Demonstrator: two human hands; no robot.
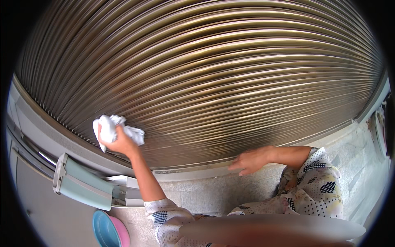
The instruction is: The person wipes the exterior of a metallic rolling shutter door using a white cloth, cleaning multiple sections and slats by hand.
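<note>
A crumpled white cloth is bunched in my left hand, whose fingers are closed round it. The cloth lies against the lower left part of a ribbed metal shutter, close to its left side frame. Some loose folds spread to the right of my fingers. My right hand hangs in front of the shutter's bottom edge with its fingers stretched out and nothing in them. Whether that hand touches the shutter cannot be told.
A pale blue box-shaped container with a white rim stands at the left by the frame. Below it are a blue basin and a pink one, nested together. Stone paving runs along the shutter's base. A blurred oval shape covers the lower edge.
</note>
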